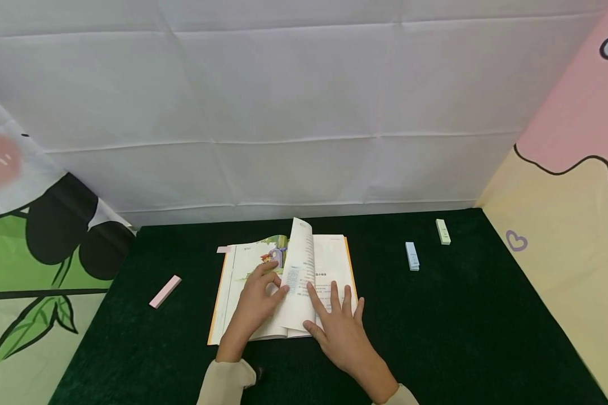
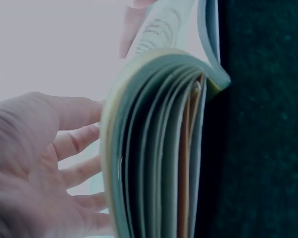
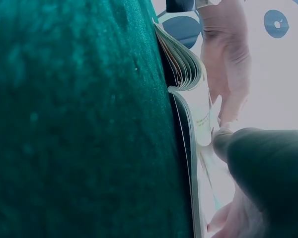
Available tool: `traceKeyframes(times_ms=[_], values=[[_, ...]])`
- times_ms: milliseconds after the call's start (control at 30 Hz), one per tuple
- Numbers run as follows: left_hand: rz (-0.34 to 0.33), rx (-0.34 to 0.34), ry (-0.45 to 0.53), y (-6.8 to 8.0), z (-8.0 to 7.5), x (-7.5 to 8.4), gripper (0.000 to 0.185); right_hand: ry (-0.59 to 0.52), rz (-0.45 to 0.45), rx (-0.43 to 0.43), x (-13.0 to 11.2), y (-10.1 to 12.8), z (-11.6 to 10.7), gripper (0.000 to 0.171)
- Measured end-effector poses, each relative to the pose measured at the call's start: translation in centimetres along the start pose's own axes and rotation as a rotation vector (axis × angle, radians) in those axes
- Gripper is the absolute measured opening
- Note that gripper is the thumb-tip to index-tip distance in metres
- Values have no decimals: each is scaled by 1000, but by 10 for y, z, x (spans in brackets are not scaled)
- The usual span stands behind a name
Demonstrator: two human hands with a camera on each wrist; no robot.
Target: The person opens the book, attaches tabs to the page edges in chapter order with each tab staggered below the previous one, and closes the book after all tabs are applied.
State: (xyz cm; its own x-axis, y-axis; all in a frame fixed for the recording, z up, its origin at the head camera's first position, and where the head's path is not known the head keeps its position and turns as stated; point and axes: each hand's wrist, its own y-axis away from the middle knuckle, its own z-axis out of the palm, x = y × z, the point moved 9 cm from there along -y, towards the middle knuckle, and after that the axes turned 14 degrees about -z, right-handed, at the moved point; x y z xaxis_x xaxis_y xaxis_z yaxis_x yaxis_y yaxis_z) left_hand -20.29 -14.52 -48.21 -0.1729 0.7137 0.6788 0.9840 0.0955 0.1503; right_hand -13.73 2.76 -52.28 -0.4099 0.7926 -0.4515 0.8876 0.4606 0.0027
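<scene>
An open book (image 1: 238, 304) lies on the dark green cloth, with one leaf (image 1: 300, 270) standing curved up near its middle. My left hand (image 1: 257, 301) is over the illustrated left page, its fingers relaxed and its thumb tip right at the raised leaf. In the left wrist view, the fingers of that hand (image 2: 64, 163) reach out behind the thick curved stack of pages (image 2: 154, 148). My right hand (image 1: 342, 332) rests spread over the right page (image 1: 329, 253), fingers apart, thumb at the lower edge of the raised leaf. A pink tab (image 1: 224, 249) sticks out from the book's upper left corner.
A pink strip pad (image 1: 165, 291) lies left of the book. On the right are a light blue pad (image 1: 412, 256) and, farther back, a pale green one (image 1: 443, 232). A white cloth wall (image 1: 284, 112) stands behind the table (image 1: 461, 326), with printed cloth on both sides.
</scene>
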Motion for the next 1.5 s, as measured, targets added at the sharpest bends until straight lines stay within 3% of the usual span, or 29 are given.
traceKeyframes(times_ms=[367, 800, 1100, 1200, 1400, 1500], values=[[-127, 18, 71, -1, -12, -24, 12, 73, -5, 24, -4, 0, -3, 63], [-215, 87, -33, 7, -35, -52, 11, 151, 5, 69, -11, -4, -7, 57], [-313, 89, -90, 11, -46, -73, 13, 121, -125, 58, -24, -13, -1, 60], [-350, 93, -112, 12, -50, -78, 16, 81, -145, 20, -26, -15, 1, 65], [-392, 90, -158, 13, -54, -81, 22, 3, -160, -79, -31, -18, 7, 107], [-413, 103, -197, 15, -56, -82, 24, 22, -173, -89, -33, -19, 6, 114]])
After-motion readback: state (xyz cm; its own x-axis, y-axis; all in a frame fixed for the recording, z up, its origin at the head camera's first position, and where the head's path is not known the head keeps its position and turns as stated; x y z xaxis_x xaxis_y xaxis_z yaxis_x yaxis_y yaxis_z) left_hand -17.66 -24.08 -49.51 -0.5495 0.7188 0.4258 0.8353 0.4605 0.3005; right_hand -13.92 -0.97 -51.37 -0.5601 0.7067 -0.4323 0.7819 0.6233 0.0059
